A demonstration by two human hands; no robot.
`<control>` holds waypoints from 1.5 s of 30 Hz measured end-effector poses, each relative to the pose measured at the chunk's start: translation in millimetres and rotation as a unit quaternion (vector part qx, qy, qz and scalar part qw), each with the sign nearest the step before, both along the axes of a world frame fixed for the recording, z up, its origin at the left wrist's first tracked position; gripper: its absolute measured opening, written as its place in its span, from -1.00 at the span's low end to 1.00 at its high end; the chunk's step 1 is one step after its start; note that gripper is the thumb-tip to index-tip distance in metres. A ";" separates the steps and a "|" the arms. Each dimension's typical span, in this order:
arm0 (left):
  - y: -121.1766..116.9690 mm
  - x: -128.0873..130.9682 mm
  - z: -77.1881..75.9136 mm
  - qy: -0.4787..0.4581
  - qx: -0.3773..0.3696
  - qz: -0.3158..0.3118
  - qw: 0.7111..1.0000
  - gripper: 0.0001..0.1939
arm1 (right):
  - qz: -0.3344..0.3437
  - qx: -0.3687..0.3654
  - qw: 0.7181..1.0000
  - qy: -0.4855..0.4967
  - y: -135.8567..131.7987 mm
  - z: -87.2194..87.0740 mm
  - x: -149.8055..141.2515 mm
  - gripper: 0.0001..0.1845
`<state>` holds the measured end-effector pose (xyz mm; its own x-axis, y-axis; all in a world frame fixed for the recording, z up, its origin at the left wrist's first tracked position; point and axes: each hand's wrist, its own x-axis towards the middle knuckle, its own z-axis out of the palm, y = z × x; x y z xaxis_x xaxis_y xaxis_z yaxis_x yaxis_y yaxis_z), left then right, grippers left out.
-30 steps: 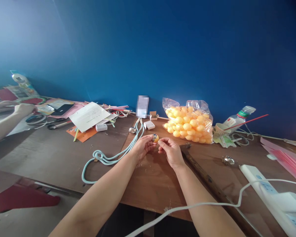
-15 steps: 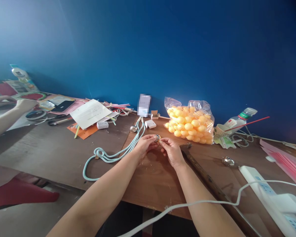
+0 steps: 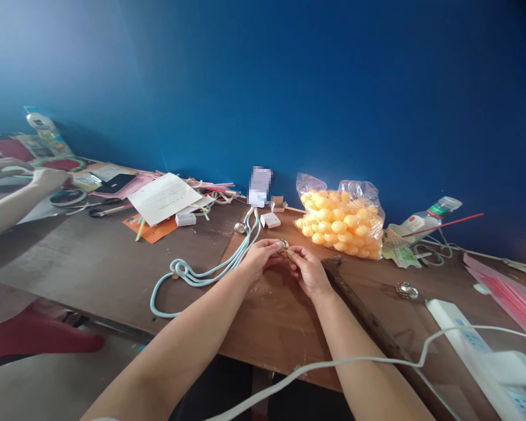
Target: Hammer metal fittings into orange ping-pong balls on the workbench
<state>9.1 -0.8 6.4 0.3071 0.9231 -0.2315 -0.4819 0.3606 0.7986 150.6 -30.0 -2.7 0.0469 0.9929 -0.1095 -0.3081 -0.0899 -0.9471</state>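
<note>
Both hands meet above the brown table [image 3: 284, 327]. Between their fingertips is a small ball [image 3: 283, 246], shiny silver on one side with some yellow showing. My left hand [image 3: 260, 257] pinches it from the left. My right hand [image 3: 308, 270] has thumb and fingers closed at its right edge; any small piece in that pinch is hidden. A similar silver ball [image 3: 239, 227] lies just beyond my left hand, beside light blue cords [image 3: 201, 279] attached to a phone [image 3: 259, 186] leaning on the wall. Small white boxes [image 3: 270, 220] lie near the phone.
Behind my right hand stands a clear bag of yellow balls [image 3: 339, 219]. Farther right are a bottle [image 3: 429, 217], another silver ball [image 3: 407, 290] and a power strip [image 3: 453, 327]. A white cable [image 3: 315, 367] crosses over my right forearm. Another person's hand [image 3: 48, 178] works at far left.
The whole view has shifted slightly, so the table things appear a little farther right. Both hands keep their pinch around the small ball, which is slightly turned.
</note>
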 end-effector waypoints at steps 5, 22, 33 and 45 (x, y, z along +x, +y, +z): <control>-1.0 0.5 1.7 0.005 -0.009 0.007 1.000 -0.87 | 0.004 -0.007 1.000 0.006 0.7 -0.9 -0.2 -0.68; -1.0 2.2 0.8 0.012 -0.007 0.018 1.000 -0.83 | -0.001 -0.002 1.000 0.025 -0.6 1.2 -2.7 -0.67; -1.7 4.1 1.3 0.015 -0.003 0.037 0.999 -0.81 | -0.009 0.017 1.000 0.003 -1.1 2.2 -5.3 -0.70; -3.4 4.6 3.5 0.015 -0.003 0.033 0.999 -0.79 | -0.004 0.002 1.000 0.007 -2.0 4.0 -4.2 -0.68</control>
